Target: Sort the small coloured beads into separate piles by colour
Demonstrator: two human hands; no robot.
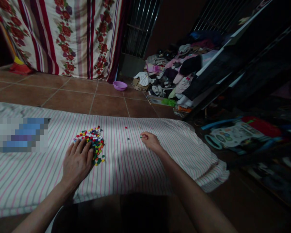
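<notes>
One striped cloth [116, 174] is covering the near surface, its woven-looking fabric running in thin grey and pink lines and creasing at the right end. Two bare hands are working above it. The left hand [78, 160] is lying palm down, its fingers slightly apart, over the near left edge of one pile of small pieces [98, 140]; whether it is gripping any, I cannot tell. The pile is spreading over the middle of the cloth, its pieces too many to count, looking small, blocky and hard-edged, in red, white, yellow, green, orange and blue. The right hand [150, 141] is closing thumb and finger on one small green piece [141, 137], well apart from the pile. Between pile and right hand, two loose pieces are resting on the cloth: one dark, squarish piece [128, 138] and, farther off, one red piece [126, 127]. Beyond, square brown tiles [80, 94] are forming the floor, and one round, smooth purple bowl [120, 85] is sitting there. One flowered, striped curtain [77, 38] is hanging in soft folds behind.
</notes>
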